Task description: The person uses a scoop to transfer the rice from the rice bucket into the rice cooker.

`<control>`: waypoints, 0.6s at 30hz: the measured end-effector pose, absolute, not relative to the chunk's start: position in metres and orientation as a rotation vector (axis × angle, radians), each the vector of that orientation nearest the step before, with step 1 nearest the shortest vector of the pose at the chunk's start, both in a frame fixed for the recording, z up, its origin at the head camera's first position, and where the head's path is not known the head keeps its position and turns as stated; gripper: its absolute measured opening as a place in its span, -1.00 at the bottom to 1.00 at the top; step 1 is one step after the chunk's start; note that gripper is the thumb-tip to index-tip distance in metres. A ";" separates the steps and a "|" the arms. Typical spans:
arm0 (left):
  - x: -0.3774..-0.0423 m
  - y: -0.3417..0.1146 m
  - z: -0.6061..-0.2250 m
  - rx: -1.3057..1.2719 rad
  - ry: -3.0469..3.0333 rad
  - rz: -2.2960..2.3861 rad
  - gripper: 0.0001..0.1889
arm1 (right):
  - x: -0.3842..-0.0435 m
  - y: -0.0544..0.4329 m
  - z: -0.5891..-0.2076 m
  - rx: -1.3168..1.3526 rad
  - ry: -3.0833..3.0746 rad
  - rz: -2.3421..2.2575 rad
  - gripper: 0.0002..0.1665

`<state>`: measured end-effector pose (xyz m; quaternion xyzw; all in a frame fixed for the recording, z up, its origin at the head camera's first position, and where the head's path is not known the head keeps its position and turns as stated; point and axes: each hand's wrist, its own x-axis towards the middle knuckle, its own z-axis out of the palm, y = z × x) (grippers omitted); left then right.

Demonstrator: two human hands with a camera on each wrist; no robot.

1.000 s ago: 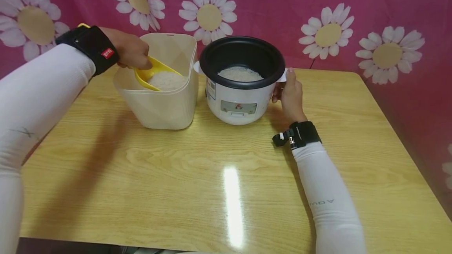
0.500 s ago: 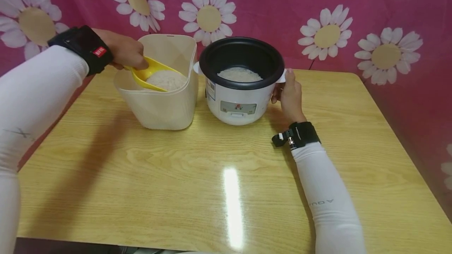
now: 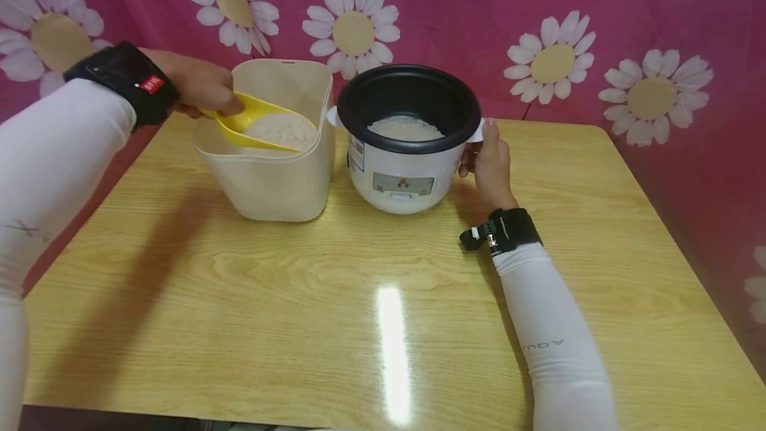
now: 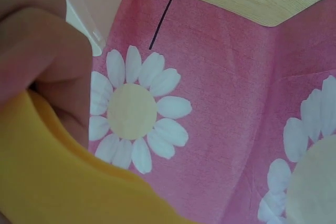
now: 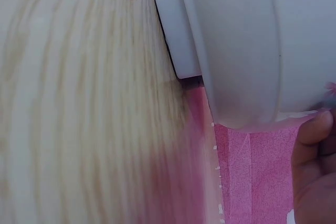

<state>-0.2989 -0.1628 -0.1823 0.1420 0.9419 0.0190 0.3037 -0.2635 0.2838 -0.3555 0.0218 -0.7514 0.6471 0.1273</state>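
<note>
A pink, flower-printed backdrop stands behind a wood-grained surface. On it, ahead and to the right of the left grip, a cream bin stands open, and that grip is curled round the handle end of a yellow scoop whose heaped rice lies inside the bin's mouth. Just right of the bin, and left of the right grip, a rice cooker sits with its top uncovered and more rice in its dark pot; the right grip pinches its white side handle, thumb uppermost. The likeliest trouble seems to be spillage: the load looks mounded towards the scoop's open end, so a roll of the left grip, or a knock against the bin's near wall, could shed grains onto the surface. Whether scoop and wall touch, I cannot tell. Grains tipped off between the grips could also drop into the narrow gap separating bin and cooker. The cooker is held at one side only, so a sharp tug from the right grip might swivel or tilt it.
</note>
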 end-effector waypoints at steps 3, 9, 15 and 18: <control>-0.299 -0.166 -0.182 0.371 2.501 0.069 -0.69 | -0.263 0.284 -0.356 0.067 -2.179 1.890 -0.31; -0.297 -0.174 -0.184 0.337 2.498 0.131 -0.74 | -0.264 0.284 -0.356 0.077 -2.167 1.886 -0.30; -0.297 -0.179 -0.183 0.374 2.514 0.102 -0.69 | -0.263 0.284 -0.356 0.073 -2.178 1.887 -0.30; -0.298 -0.182 -0.183 0.379 2.530 0.091 -0.68 | -0.264 0.284 -0.356 0.066 -2.177 1.885 -0.30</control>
